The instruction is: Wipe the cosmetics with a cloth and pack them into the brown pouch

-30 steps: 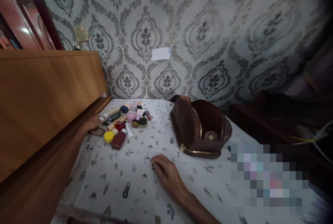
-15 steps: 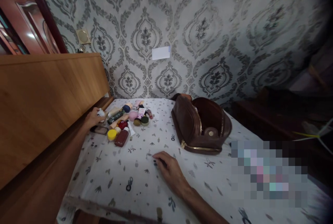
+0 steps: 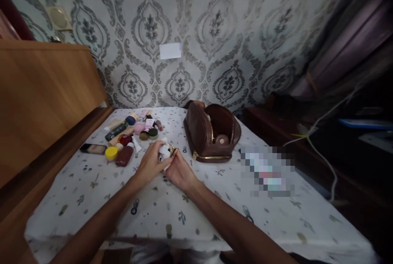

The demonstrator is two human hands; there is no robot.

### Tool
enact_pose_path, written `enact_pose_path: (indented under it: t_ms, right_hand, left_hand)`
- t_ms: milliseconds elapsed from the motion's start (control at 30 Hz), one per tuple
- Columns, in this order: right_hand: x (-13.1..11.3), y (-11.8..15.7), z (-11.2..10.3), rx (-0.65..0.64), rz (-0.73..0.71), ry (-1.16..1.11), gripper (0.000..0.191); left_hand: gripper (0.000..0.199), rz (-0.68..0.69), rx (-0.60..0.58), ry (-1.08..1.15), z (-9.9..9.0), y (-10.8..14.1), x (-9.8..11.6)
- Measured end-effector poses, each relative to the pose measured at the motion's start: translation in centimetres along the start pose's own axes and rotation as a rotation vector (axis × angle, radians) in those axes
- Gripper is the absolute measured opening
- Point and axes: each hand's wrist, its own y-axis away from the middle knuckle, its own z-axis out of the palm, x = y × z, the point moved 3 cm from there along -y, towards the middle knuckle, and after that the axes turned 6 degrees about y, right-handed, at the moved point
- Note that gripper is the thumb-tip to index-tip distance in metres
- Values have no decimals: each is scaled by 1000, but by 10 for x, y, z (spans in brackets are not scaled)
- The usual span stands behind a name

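Gripping a white-and-gold item (image 3: 165, 151) above the middle of the surface (image 3: 147, 219) in the head view, the left hand (image 3: 151, 161) pinches nearly closed, the right hand (image 3: 181, 172) half-curled around it. Toward the far edge, a brown bag (image 3: 196, 133) gapes unzipped, contents unclear.

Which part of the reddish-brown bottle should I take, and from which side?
Probably across the body of the reddish-brown bottle, toward its near end, coming from the person's side. That end points outward from the cluster, while the yellow container sits close on its left and the white tube beside its capped end.
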Motion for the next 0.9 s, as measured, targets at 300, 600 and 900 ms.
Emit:
enact_pose_path:
  t_ms: [300,600,900]
  right_hand:
    - [-9,-13,-21,84,67,-202,45]
    - [-1,-14,-21,69,141,-179,43]
    - [4,-11,-15,4,80,-49,37]
  left_hand:
    - [58,428,-108,-528,21,11,-10]
    - [52,567,-103,-570,21,10,-11]
    - [43,441,100,-589,12,3,-5]
